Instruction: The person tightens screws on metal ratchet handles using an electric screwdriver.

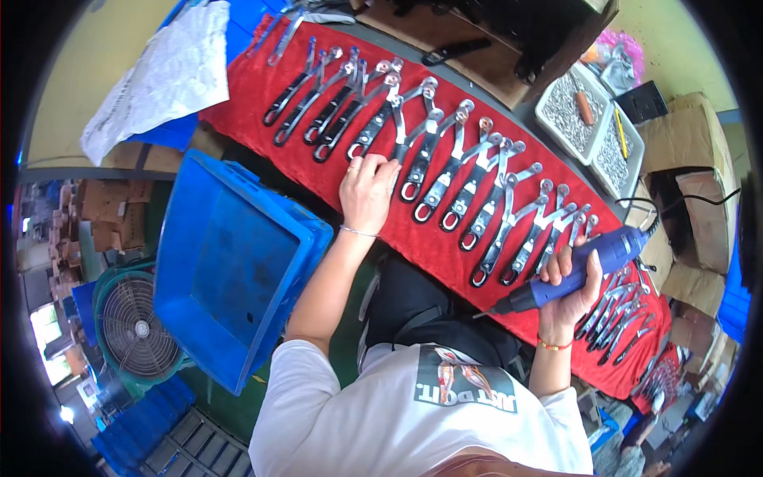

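My left hand rests on the red cloth, fingers curled around the handle of one black-and-silver hand tool in a long row of such tools. My right hand grips a blue electric screwdriver, its tip pointing left and down over the cloth's near edge. A black cord runs from the screwdriver's rear toward the right. More of the same tools lie in a loose heap just right of my right hand.
An empty blue plastic crate stands tilted at my left, with a green fan beyond it. Two grey trays of small metal parts sit at the bench's far right. Cardboard boxes are stacked to the right. A white sheet lies far left.
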